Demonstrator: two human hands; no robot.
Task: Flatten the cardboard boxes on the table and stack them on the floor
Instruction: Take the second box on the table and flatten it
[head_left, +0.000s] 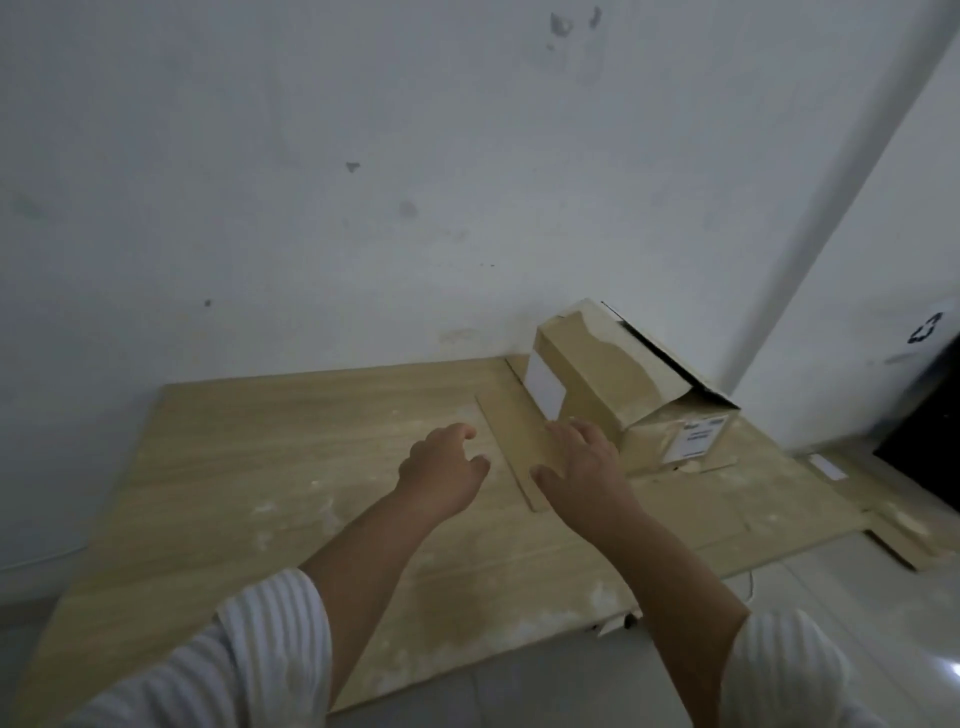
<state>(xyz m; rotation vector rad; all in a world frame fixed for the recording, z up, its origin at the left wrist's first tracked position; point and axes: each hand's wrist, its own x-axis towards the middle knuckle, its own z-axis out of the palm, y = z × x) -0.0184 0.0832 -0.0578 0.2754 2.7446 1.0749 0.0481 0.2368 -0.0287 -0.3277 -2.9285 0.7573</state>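
A brown cardboard box (597, 379) with white labels stands half collapsed at the far right of the wooden table (260, 467), against the wall. One long flap (514, 441) of it lies flat on the tabletop toward me. My right hand (582, 467) rests palm down on that flap, fingers spread, just in front of the box. My left hand (441, 470) hovers over the table beside the flap's left edge, fingers loosely curled and holding nothing. More flat cardboard (831, 499) extends off the table's right edge.
A white wall (363, 182) runs behind the table. To the right there is a pale tiled floor (831, 597), a dark object (930, 431) and a white surface with a recycling mark (925, 327).
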